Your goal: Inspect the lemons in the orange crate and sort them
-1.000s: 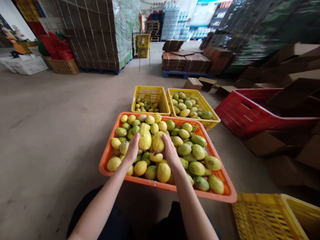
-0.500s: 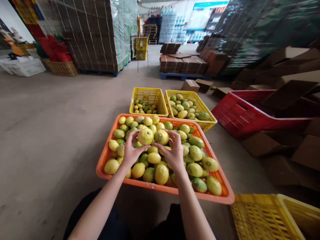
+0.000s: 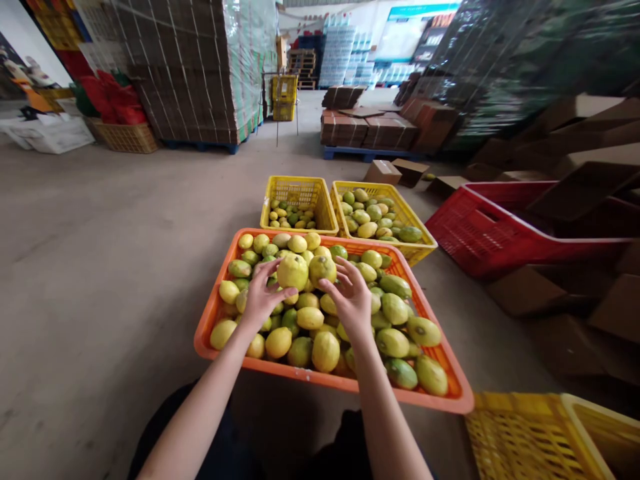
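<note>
Side by side above an orange tray (image 3: 300,375), my two hands each hold a yellow-green lemon. My left hand (image 3: 261,293) is curled round the larger, yellower lemon (image 3: 293,272), thumb below it and fingers at its left side. A greener lemon (image 3: 323,268) sits in the fingers of my right hand (image 3: 353,293), its dark end facing me. Many more lemons, from yellow to green, fill the tray beneath, such as a yellow lemon (image 3: 325,351) near the front rim and a green lemon (image 3: 401,373) at the right.
Behind the tray stand two yellow crates (image 3: 300,180) (image 3: 429,244) with lemons inside. A red crate (image 3: 480,227) and cardboard boxes (image 3: 530,287) lie at the right. Another yellow crate (image 3: 520,433) is at the lower right. Wrapped pallets (image 3: 185,73) rise behind.
My thumbs have drawn slightly apart and the right fingers have shifted on their lemon. Both lemons stay held in nearly the same place; the view has moved very little.
</note>
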A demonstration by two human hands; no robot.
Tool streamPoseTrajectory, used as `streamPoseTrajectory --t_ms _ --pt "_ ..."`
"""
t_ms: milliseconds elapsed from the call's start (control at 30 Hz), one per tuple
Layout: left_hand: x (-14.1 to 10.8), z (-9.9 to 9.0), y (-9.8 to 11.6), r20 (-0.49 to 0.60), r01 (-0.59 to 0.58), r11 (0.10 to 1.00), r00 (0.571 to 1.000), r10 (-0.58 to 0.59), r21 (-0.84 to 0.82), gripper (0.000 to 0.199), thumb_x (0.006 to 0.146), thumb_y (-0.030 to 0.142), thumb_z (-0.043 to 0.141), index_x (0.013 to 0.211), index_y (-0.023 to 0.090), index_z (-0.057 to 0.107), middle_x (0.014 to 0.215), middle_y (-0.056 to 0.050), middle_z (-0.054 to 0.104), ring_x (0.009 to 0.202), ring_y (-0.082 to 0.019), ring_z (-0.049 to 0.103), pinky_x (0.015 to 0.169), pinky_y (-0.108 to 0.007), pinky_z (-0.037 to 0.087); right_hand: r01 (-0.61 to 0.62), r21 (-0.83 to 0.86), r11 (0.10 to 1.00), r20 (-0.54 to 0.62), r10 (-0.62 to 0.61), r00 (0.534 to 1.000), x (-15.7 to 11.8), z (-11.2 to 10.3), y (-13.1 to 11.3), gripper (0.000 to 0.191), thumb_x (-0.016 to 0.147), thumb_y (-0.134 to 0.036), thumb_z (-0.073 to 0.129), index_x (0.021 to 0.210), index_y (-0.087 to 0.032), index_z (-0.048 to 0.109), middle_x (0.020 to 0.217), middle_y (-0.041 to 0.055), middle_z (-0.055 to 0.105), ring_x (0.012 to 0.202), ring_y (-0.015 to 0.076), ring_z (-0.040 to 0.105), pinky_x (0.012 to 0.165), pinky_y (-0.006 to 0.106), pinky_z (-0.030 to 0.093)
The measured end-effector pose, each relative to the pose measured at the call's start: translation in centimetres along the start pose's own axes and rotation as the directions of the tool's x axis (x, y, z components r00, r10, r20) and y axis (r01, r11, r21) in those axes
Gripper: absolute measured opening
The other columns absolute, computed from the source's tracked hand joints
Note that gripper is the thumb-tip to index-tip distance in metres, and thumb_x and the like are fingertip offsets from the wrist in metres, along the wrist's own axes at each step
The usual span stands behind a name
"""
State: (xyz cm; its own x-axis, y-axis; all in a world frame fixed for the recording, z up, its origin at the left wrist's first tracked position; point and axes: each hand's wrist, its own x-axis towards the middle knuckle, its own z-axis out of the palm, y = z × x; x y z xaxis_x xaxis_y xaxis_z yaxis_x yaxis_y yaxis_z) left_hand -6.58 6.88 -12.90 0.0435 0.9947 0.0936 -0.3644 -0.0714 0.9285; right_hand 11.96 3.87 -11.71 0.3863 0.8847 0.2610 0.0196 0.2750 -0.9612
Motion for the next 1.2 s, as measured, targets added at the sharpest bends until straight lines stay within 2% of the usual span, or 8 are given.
streamPoseTrajectory --t_ms 167,267,400,633,767,967,1067,1200 --pt "0.1 -0.4 0.6 0.029 0.218 0.968 0.976 -0.216 -0.126 0.053 0.064 0.036 0.100 0.110 0.023 0.077 0.115 -0.007 0.078 0.113 -0.029 0.072 0.091 -0.035 0.062 -0.216 0.071 0.974 0.038 0.213 0.976 0.0 0.0 -0.6 0.052 0.073 -0.064 0.088 0.102 -0.025 0.070 0.090 0.0017 0.077 0.086 0.0223 0.071 0.080 0.036 0.059" --pt "0.1 0.0 0.9 -0.018 0.304 0.916 0.947 -0.320 -0.261 0.046 0.077 0.037 0.093 0.117 0.024 0.075 0.116 -0.008 0.079 0.112 -0.030 0.074 0.089 -0.038 0.064 -0.308 0.084 0.948 0.052 0.305 0.951 -0.2 0.4 -1.0 0.059 0.073 -0.070 0.085 0.107 -0.023 0.075 0.092 0.0039 0.080 0.087 0.0242 0.071 0.075 0.035 0.057" --pt "0.0 1.0 0.9 -0.083 0.378 0.842 0.894 -0.440 -0.384 0.035 0.094 0.032 0.077 0.128 0.024 0.072 0.124 -0.011 0.079 0.126 -0.032 0.071 0.100 -0.044 0.063 -0.317 0.089 0.944 0.127 0.305 0.944 -0.8 1.6 -1.0 0.057 0.070 -0.062 0.091 0.108 -0.022 0.078 0.103 0.0055 0.082 0.098 0.0277 0.074 0.085 0.038 0.059" --pt "-0.9 1.7 0.2 -0.087 0.354 0.851 0.905 -0.416 -0.388 0.042 0.086 0.011 0.080 0.126 0.024 0.074 0.135 -0.010 0.077 0.141 -0.032 0.063 0.111 -0.040 0.057 -0.383 0.097 0.919 0.146 0.367 0.918 -1.7 2.7 -0.5 0.054 0.065 -0.054 0.094 0.106 -0.022 0.076 0.093 0.0017 0.077 0.082 0.0222 0.070 0.071 0.033 0.059" --pt "-1.0 1.6 0.4 -0.103 0.337 0.860 0.910 -0.402 -0.382 0.049 0.080 0.000 0.078 0.122 0.024 0.075 0.129 -0.006 0.079 0.138 -0.030 0.066 0.114 -0.038 0.055 -0.401 0.124 0.908 0.037 0.400 0.916 -2.0 2.9 0.5 0.048 0.072 -0.055 0.091 0.103 -0.025 0.072 0.094 -0.0010 0.075 0.081 0.0190 0.067 0.065 0.029 0.056" --pt "-0.5 1.8 0.8 -0.069 0.347 0.852 0.912 -0.403 -0.391 0.029 0.094 0.018 0.072 0.122 0.025 0.076 0.131 -0.006 0.079 0.141 -0.029 0.064 0.118 -0.040 0.054 -0.452 0.370 0.812 0.063 0.464 0.884 -1.4 3.5 0.8 0.038 0.070 -0.052 0.089 0.085 -0.026 0.065 0.078 -0.0032 0.068 0.072 0.0181 0.062 0.060 0.029 0.053" --pt "0.0 1.9 1.0 -0.064 0.396 0.762 0.868 -0.493 -0.512 0.030 0.102 0.032 0.064 0.129 0.023 0.073 0.129 -0.011 0.079 0.135 -0.030 0.068 0.111 -0.040 0.059 -0.437 0.493 0.752 0.065 0.468 0.881 -0.8 3.5 0.3 0.035 0.066 -0.049 0.086 0.083 -0.026 0.065 0.076 -0.0030 0.067 0.075 0.0209 0.065 0.061 0.032 0.057" --pt "0.1 1.8 1.9 -0.054 0.459 0.678 0.805 -0.591 -0.574 0.034 0.103 0.038 0.062 0.133 0.023 0.069 0.124 -0.012 0.077 0.124 -0.031 0.073 0.102 -0.045 0.064 -0.512 0.548 0.662 0.021 0.601 0.799 -0.3 3.0 0.2 0.031 0.068 -0.047 0.078 0.086 -0.025 0.067 0.071 -0.0007 0.069 0.084 0.0285 0.073 0.063 0.037 0.062"
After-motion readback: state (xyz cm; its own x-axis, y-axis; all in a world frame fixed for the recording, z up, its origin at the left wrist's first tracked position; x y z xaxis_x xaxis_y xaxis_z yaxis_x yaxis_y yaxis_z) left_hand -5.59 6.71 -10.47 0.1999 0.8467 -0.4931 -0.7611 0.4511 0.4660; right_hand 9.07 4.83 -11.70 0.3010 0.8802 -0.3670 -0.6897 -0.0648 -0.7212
